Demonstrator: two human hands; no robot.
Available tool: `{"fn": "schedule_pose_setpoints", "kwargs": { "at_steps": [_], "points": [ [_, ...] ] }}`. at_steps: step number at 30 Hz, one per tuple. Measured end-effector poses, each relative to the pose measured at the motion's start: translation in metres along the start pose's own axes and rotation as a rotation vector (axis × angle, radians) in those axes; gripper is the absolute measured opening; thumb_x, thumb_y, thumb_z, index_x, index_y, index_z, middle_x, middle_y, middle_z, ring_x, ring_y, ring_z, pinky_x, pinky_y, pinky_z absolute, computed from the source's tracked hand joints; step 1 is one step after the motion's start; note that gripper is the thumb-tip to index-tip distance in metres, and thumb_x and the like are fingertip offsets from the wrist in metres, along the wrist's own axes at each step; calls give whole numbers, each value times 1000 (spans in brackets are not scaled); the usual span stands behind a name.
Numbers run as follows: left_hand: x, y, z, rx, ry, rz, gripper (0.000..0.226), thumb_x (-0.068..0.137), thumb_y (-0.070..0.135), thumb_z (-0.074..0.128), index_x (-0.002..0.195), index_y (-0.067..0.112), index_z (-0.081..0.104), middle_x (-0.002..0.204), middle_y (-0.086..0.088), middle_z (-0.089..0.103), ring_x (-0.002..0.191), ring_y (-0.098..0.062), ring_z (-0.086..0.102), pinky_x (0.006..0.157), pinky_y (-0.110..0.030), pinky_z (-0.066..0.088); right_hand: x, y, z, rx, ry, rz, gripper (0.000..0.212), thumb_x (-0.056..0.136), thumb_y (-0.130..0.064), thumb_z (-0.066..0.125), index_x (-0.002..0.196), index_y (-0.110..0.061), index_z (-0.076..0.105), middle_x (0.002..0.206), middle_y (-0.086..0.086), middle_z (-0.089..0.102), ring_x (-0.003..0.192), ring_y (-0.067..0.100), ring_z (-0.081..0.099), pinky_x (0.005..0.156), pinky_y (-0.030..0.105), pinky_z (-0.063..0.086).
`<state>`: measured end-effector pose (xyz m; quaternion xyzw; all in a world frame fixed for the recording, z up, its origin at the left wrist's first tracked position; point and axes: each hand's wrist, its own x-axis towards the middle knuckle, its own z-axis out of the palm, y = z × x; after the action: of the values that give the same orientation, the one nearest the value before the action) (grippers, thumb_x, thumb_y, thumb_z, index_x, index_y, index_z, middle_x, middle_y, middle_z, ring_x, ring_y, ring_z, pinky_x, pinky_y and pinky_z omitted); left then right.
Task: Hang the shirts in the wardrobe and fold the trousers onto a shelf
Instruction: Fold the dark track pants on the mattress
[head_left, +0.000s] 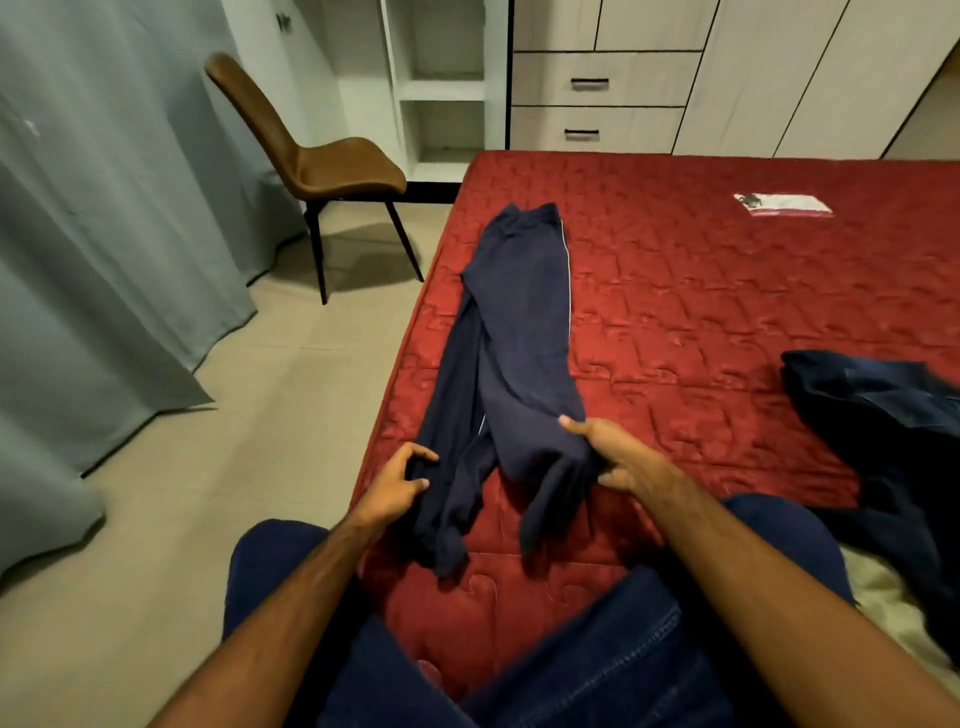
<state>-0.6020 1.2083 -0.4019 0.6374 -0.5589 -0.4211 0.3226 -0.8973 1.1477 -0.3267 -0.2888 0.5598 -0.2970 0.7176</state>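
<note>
Left hand (402, 480) pinching the near leg end of the navy trousers (511, 364) at the mattress edge, fingers curled into the cloth; right hand (615, 457) gripping the other leg end, thumb on top, lifted a little above the red mattress (727, 291). Trousers stretched lengthwise away, waistband at the far end, near the brown chair (317, 166). Dark denim garment (878, 410) lying well apart to the right.

The white label (783, 203) on the mattress (727, 291) is unreadable.
</note>
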Motion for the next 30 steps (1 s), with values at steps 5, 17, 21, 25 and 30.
{"fn": "schedule_pose_setpoints", "kwargs": {
  "at_steps": [5,17,21,25,30],
  "points": [
    [-24,7,-2,-34,-122,-96,20,86,2,74,102,10,63,104,-4,64,104,-17,58,80,-7,46,-4,-46,-64,-169,268,-154,17,95,-22,57,87,-7,62,67,9,67,67,24,66,60,29,54],
    [-71,32,-16,-100,-336,-108,32,88,34,75,117,27,62,82,-23,59,45,-25,41,32,-22,34,0,60,50,-1851,-158,-1064,53,80,-38,53,132,-28,49,134,-2,49,119,23,49,87,40,44],
    [-90,40,-31,-466,-307,-164,24,100,16,55,120,9,66,54,-9,52,30,-14,37,32,-21,37,5,54,74,-1759,-166,-1177,26,82,-17,58,108,-22,59,103,1,59,98,27,57,77,40,41],
    [-98,38,-39,-368,-369,-223,25,103,15,50,120,9,68,67,-15,61,38,-19,52,36,-26,45,0,32,58,-1766,-301,-1195,16,79,-14,58,90,-26,61,87,-5,57,83,19,53,65,35,36],
    [-101,41,-32,-353,-427,-245,25,101,15,55,124,14,64,82,-14,69,54,-22,63,42,-28,49,-9,53,22,-1313,-342,-470,16,85,-3,64,95,-15,64,84,0,68,74,15,64,66,20,45]
  ]
}}
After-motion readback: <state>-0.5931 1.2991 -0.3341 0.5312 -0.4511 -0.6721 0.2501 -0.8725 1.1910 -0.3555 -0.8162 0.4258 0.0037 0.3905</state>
